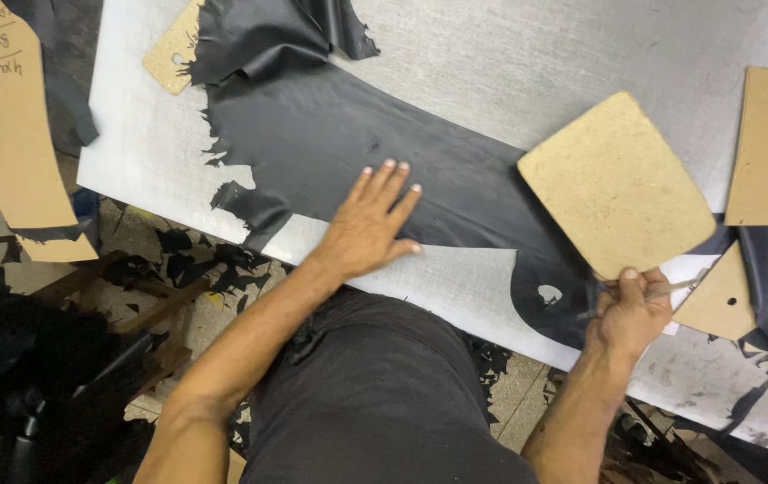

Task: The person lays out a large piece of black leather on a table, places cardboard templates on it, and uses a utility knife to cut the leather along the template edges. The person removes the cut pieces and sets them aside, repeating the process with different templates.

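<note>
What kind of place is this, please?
Probably a leather-cutting workshop: black leather lies on a metal-topped table under the left hand, the right hand holds a tan template, and scraps litter the floor.

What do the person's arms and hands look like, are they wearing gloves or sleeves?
No gloves and no sleeves show: the left hand and right hand are bare, and both forearms are bare too. No rings, watch or bracelets show. The clothing below is dark.
</note>
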